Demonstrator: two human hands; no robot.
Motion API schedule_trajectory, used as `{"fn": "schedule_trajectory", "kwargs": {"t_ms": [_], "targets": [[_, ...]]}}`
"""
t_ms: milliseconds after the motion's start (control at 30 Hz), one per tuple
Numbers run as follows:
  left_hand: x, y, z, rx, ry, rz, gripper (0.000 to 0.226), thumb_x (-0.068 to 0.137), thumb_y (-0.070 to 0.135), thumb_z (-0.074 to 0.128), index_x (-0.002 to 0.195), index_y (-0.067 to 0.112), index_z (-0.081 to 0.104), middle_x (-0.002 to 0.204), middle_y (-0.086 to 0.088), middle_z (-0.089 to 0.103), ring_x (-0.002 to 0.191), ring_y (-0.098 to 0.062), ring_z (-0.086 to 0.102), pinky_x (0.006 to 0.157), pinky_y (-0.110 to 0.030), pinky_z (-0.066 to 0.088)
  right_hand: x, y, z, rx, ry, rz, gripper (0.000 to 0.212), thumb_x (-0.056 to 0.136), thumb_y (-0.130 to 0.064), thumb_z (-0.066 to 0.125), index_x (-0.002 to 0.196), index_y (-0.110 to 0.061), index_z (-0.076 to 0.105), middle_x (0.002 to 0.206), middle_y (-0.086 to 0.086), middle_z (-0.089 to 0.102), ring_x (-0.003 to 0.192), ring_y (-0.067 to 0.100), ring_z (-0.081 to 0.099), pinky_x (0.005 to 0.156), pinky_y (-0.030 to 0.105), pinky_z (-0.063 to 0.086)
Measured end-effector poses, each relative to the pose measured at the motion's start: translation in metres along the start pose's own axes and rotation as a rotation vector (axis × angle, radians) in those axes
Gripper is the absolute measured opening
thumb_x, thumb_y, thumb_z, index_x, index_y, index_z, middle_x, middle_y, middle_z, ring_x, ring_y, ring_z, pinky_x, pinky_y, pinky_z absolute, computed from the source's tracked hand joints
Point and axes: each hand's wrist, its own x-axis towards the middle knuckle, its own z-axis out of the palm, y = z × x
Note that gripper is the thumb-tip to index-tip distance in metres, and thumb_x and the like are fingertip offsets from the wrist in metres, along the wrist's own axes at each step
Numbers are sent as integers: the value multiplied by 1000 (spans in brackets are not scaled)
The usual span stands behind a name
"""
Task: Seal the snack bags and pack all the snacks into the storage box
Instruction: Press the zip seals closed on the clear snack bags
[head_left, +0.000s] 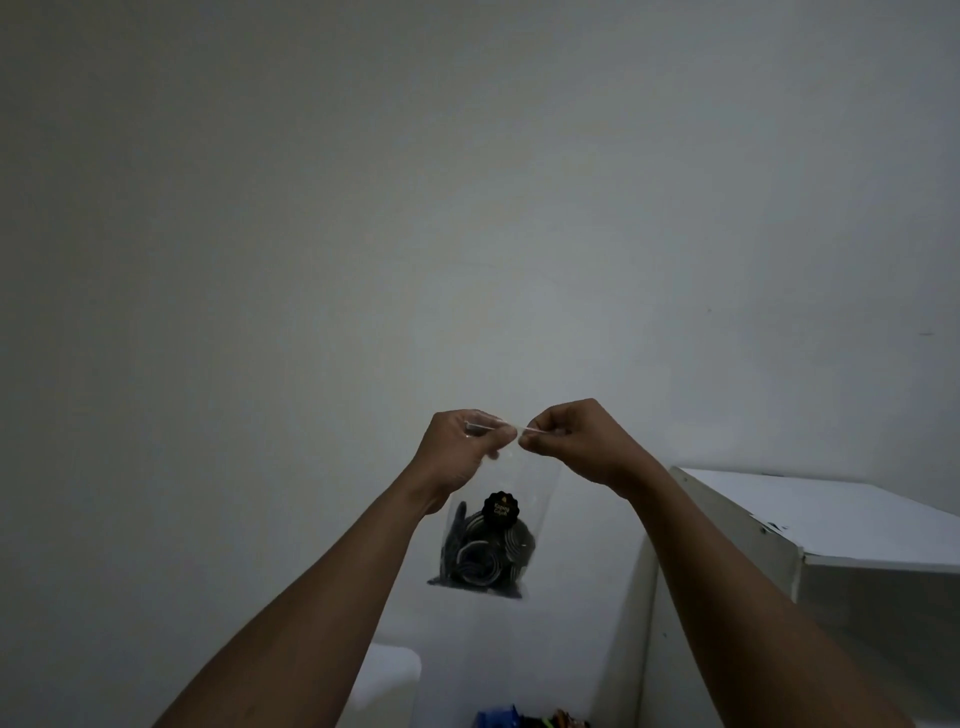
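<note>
Head view: snack bag (485, 540) top pinched between left hand (460, 452), right hand (576, 441).

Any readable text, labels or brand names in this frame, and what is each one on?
"Kuping Gajah": small gold letters, only just legible, on the round black sticker on the clear snack bag.
Coloured packets at the bottom edge: any print is too small and cut off to read.
No other text shows.
</note>
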Motion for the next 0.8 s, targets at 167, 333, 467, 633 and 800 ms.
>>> {"fn": "schedule_trajectory", "kwargs": {"t_ms": [167,333,467,633,800], "targets": [[-2,-1,-1,26,2,21,10,81,23,77,82,14,75,73,-1,70,68,-7,63,71,-23,46,1,5,6,53,-6,12,13,89,-25,70,85,-14,74,69,-4,63,61,7,50,59,17,40],[-2,-4,2,39,47,51,12,81,19,78,83,8,76,73,2,72,67,-3,64,58,-7,45,-3,18,7,162,34,43,12,89,-23,71,85,-13,74,79,-2,71,73,2,63,71,18,46],[0,-6,1,21,62,46,12,81,19,78,85,8,76,77,0,73,66,2,65,58,-5,45,-4,21,2,232,57,93,12,90,-18,69,90,-6,73,82,6,72,75,6,65,69,15,47],[2,-6,1,-17,50,35,11,81,20,78,84,10,75,76,0,73,66,-1,64,57,-7,45,-11,26,2,331,112,167,15,93,-18,66,92,-3,69,84,11,70,67,-1,66,61,18,43],[5,-5,1,-174,55,-45,8,86,21,72,92,15,74,88,-2,77,78,-10,67,71,-29,48,-11,26,1,418,244,186,17,92,-23,67,94,-6,70,94,17,73,81,9,71,72,31,44]]}}
